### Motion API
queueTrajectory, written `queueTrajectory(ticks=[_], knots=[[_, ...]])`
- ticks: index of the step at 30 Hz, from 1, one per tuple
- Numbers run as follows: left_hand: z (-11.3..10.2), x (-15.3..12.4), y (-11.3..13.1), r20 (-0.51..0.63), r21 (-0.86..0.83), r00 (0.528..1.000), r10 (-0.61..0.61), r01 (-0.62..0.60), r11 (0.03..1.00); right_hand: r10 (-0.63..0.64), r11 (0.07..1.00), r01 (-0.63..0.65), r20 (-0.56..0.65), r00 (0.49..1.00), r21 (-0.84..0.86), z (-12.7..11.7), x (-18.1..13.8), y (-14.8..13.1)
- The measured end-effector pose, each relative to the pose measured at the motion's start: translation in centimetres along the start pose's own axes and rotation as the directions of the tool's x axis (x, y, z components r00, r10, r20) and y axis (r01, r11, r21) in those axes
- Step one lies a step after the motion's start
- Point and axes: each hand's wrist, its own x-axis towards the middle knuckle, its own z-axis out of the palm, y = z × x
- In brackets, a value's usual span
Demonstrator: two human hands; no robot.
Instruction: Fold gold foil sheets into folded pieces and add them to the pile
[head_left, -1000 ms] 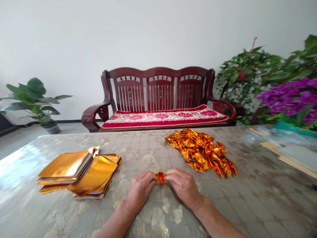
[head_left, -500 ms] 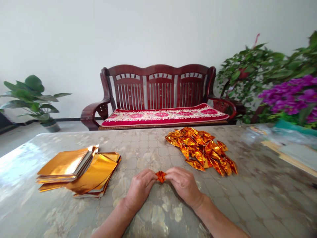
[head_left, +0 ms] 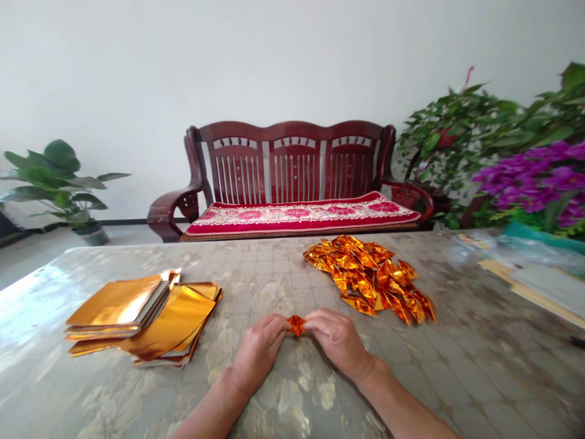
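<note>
1. Folded gold foil piece [head_left: 296, 325] sits pinched between your two hands, in front of you.
2. Your left hand [head_left: 259, 353] grips its left side, fingers closed narrowly on it.
3. Your right hand [head_left: 337, 342] pinches its right side the same way.
4. On the mottled table [head_left: 274, 268], flat gold foil sheets [head_left: 141, 320] lie left; folded foil pieces [head_left: 365, 277] lie heaped right.
5. Beyond, left to right: a potted plant [head_left: 55, 183], a dark red wooden bench [head_left: 292, 158], purple flowers [head_left: 534, 180].

A dark red wooden bench [head_left: 292, 130] with a floral red cushion [head_left: 301, 214] stands between a leafy potted plant [head_left: 55, 174] and purple orchids [head_left: 534, 180].
</note>
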Motion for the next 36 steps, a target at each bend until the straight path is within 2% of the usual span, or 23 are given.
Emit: queueTrajectory(ticks=[3, 10, 18, 23, 27, 30, 32, 36], knots=[[0.1, 0.0, 0.1, -0.008, -0.015, 0.999, -0.038, 0.038, 0.999, -0.004, 0.999, 0.004, -0.01, 1.0, 0.039, 0.1, 0.0, 0.1], [0.4, 0.2, -0.3, -0.067, -0.157, 0.965, -0.252, 0.239, 0.958, 0.033, 0.992, -0.017, -0.129, 0.991, 0.123, 0.3, 0.0, 0.6], [0.0, 1.0, 0.1, 0.076, -0.091, 0.962, -0.262, 0.268, 0.959, -0.009, 0.979, 0.029, -0.098, 0.995, 0.201, 0.5, 0.1, 0.2], [0.1, 1.0, 0.2, 0.03, -0.064, 0.922, -0.387, 0.388, 0.919, 0.033, 0.969, -0.001, -0.126, 0.991, 0.248, 0.5, 0.5, -0.4], [0.4, 1.2, -0.6, -0.015, -0.108, 0.853, -0.522, 0.517, 0.849, 0.141, 0.942, -0.079, -0.171, 0.975, 0.326, 0.1, 0.9, -1.2], [0.5, 1.3, -0.9, -0.028, -0.155, 0.817, -0.576, 0.566, 0.81, 0.195, 0.931, -0.119, -0.196, 0.961, 0.344, -0.2, 1.0, -1.6], [0.4, 1.3, -0.9, -0.029, -0.158, 0.816, -0.577, 0.567, 0.809, 0.2, 0.935, -0.127, -0.194, 0.96, 0.332, -0.1, 0.9, -1.6], [0.3, 1.4, -0.6, 0.012, -0.171, 0.85, -0.527, 0.521, 0.836, 0.18, 0.947, -0.12, -0.181, 0.967, 0.299, 0.2, 0.8, -1.4]])
